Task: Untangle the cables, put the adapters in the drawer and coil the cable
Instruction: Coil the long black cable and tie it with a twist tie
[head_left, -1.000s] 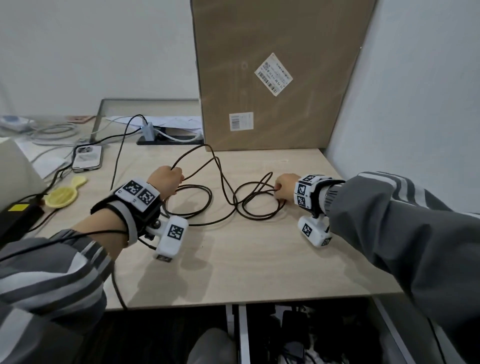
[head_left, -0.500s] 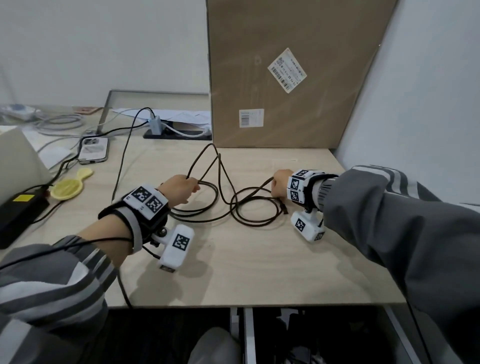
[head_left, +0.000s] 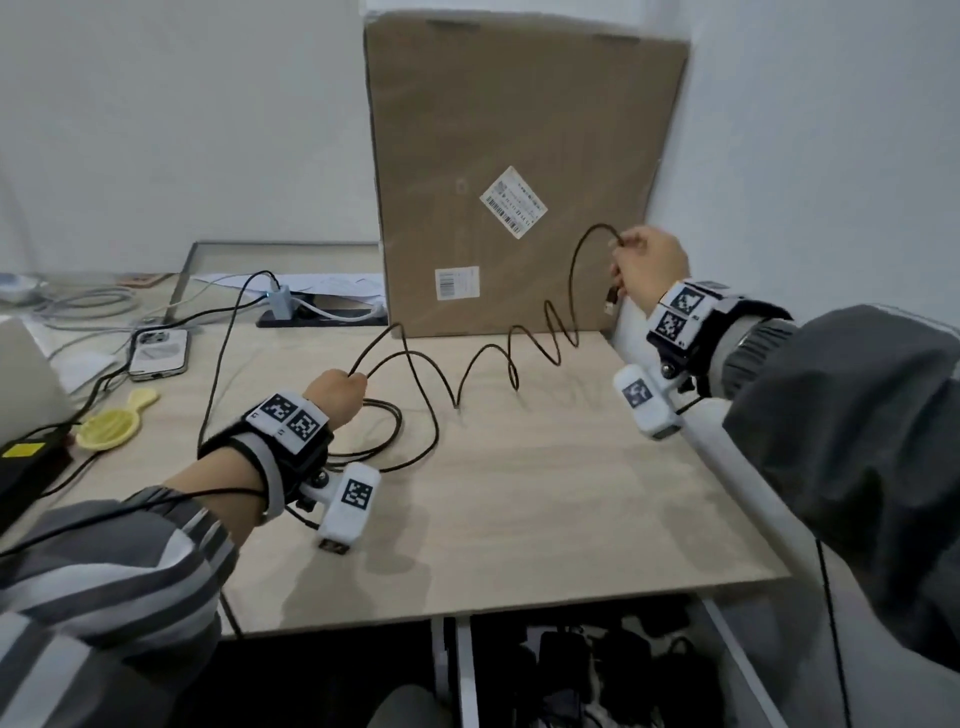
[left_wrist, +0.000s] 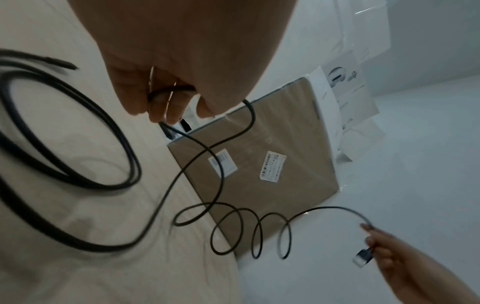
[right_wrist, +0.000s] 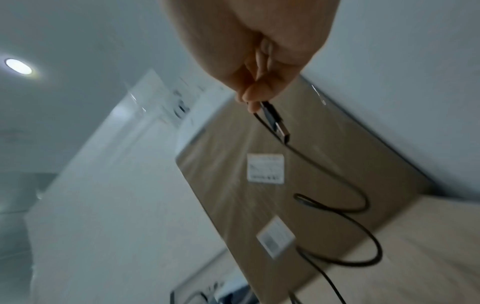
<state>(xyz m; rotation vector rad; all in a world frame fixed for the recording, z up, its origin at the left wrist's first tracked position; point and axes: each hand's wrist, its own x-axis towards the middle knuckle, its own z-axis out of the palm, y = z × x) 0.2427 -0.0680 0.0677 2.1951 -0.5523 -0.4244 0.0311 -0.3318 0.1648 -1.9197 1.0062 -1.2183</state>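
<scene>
Clutter sits at the far left of the desk (head_left: 519, 519) — a yellow paddle (head_left: 111, 426), a phone (head_left: 158, 351), a charger (head_left: 280, 306) with other leads plugged in. Next comes the left hand (head_left: 337, 392), low over the desk and clenched round a bend of the cable (head_left: 431, 410); beside and under it a couple of loops still lie flat on the wood. From that fist the cable runs right in a string of loose loops in front of the box (head_left: 519, 171), then climbs to the right hand (head_left: 649, 270). That hand pinches the cable just short of its plug (head_left: 612, 300), which dangles below the fingers. A second ago the same hand was down on the desk at a flat coil; now it is up by the wall, and the coil is drawn out into open turns. So the free end looks found and the knotting mostly gone — untangling seems nearly done. No adapter or drawer shows clearly; coiling is not yet begun.
</scene>
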